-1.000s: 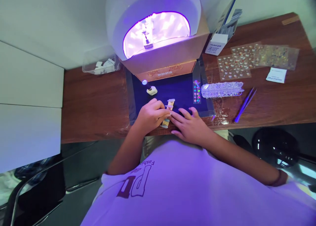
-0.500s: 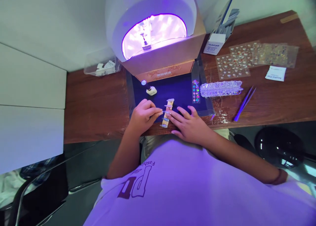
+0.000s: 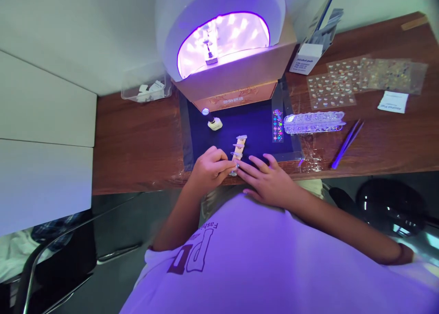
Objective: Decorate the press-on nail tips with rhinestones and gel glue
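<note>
A pale display strip [image 3: 239, 145] with several long, glossy false nails set across it lies on the dark mat [image 3: 228, 121], near the table's front edge. My left hand [image 3: 210, 170] is closed in a pinch at the strip's lower end. Whatever is between its thumb and fingers is too small and covered to make out. My right hand [image 3: 269, 181] rests from the other side with fingers spread, its index and middle fingertips touching the lower end of the strip by a nail. The lowest nails are partly hidden by my fingers. A small polish bottle [image 3: 215, 124] with a dark cap lies beyond my left hand.
A lit nail lamp [image 3: 219, 2] stands on a cardboard box [image 3: 236, 67], with a small stand inside. Rightward are a star sticker strip [image 3: 277, 126], a rhinestone case [image 3: 313, 122], tweezers [image 3: 345, 147], sticker sheets [image 3: 331, 92] and an alcohol pad box [image 3: 306, 60]. A clear tray [image 3: 128, 94] sits left.
My left pinch has moved down the strip from a middle nail to the lower end. My right fingertips have shifted down with it. The whole view has swung slightly.
</note>
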`<state>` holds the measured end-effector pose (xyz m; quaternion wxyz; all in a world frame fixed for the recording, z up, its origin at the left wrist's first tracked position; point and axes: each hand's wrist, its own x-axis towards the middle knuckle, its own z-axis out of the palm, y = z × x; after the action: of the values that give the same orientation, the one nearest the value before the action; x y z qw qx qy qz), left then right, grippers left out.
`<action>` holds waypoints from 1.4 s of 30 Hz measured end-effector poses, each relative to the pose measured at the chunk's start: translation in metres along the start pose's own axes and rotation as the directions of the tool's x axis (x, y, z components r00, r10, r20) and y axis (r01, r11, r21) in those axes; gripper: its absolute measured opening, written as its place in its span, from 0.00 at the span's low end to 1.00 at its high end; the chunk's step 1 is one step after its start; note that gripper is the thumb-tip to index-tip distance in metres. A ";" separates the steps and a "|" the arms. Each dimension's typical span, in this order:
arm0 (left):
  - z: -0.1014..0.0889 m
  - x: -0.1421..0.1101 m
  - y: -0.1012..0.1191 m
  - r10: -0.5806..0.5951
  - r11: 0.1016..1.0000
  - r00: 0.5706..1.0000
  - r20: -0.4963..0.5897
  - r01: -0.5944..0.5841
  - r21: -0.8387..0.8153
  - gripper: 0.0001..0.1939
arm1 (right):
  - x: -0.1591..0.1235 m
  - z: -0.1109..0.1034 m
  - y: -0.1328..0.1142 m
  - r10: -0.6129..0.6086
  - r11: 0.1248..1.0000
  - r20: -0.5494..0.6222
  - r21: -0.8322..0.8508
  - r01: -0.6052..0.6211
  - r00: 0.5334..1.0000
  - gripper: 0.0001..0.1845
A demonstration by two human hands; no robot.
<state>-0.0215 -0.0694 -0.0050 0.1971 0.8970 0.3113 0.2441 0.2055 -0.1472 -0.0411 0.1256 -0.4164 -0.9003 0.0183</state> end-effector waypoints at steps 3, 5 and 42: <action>0.002 0.004 0.001 0.018 0.999 0.999 0.030 -0.019 0.029 0.06 | 0.006 0.002 -0.002 -0.002 1.000 0.003 -0.004 0.002 1.000 0.30; 0.002 0.005 0.002 0.025 0.999 0.999 0.049 -0.027 0.044 0.07 | 0.008 0.003 -0.003 0.003 1.000 0.004 -0.005 -0.003 1.000 0.30; 0.009 -0.020 0.004 -0.694 0.295 0.715 0.088 0.393 -0.871 0.16 | -0.001 0.002 0.000 -0.025 0.999 -0.054 0.026 0.027 0.998 0.32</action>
<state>-0.0285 -0.0874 -0.0160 0.6252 0.4680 0.4671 0.4147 0.2058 -0.1475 -0.0428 0.1554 -0.4032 -0.9016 0.0177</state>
